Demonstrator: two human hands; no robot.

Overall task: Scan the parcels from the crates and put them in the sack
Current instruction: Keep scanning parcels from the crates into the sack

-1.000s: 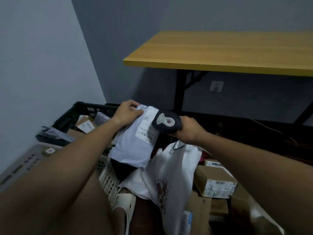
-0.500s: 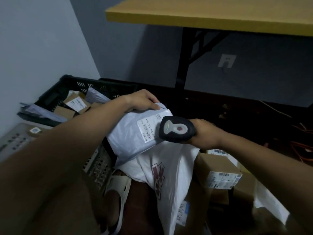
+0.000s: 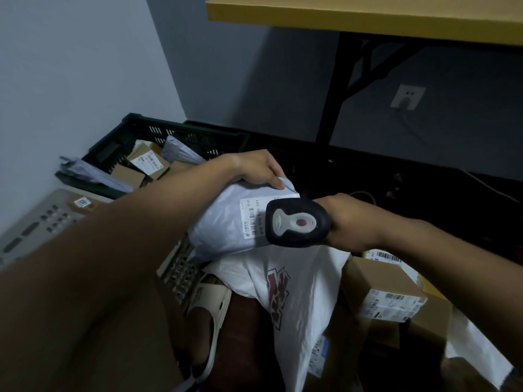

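My left hand (image 3: 254,171) grips the top edge of a grey poly-bag parcel (image 3: 223,222) whose white barcode label (image 3: 252,219) faces up. My right hand (image 3: 348,222) holds a black barcode scanner (image 3: 297,222), and its head partly covers the label's right side. Right under the parcel hangs the white sack (image 3: 300,295) with a dark red print. A black crate (image 3: 141,134) at the back left holds cardboard boxes and grey bags. A beige crate (image 3: 31,222) lies nearer, at my left.
Cardboard boxes (image 3: 387,290) with labels are piled at the right below my forearm. A beige sandal (image 3: 209,315) lies beside the sack. A yellow-topped table (image 3: 368,18) on black legs stands behind, with a wall socket (image 3: 407,97) and cables along the dark floor.
The parcel and scanner have sunk lower in view, closer to the sack's mouth. The scanner head has closed in until it overlaps the label. The view has tilted down.
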